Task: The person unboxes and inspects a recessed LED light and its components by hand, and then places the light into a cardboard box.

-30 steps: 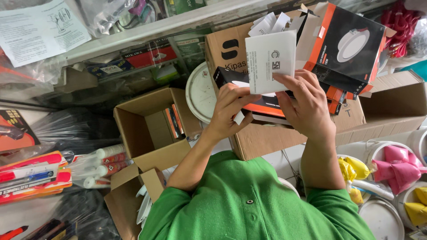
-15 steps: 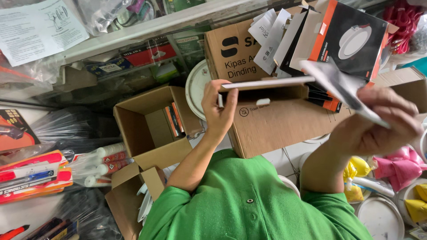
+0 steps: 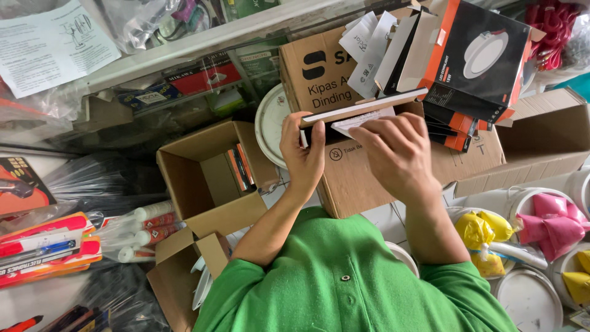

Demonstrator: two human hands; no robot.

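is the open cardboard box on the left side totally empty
No, the open cardboard box holds a few thin orange and black packs standing upright against its inner wall.

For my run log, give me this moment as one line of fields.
left hand: grips end of flat box | right hand: fingers on box's white flap | beneath: brown carton | left: open carton

An open cardboard box (image 3: 203, 178) holds a few slim orange-edged cartons on the left, with white sealant tubes (image 3: 144, 224) lying beside it. At right, white tubs (image 3: 531, 206) hold pink and yellow wrapped pieces. A printed instruction sheet (image 3: 52, 43) lies top left.
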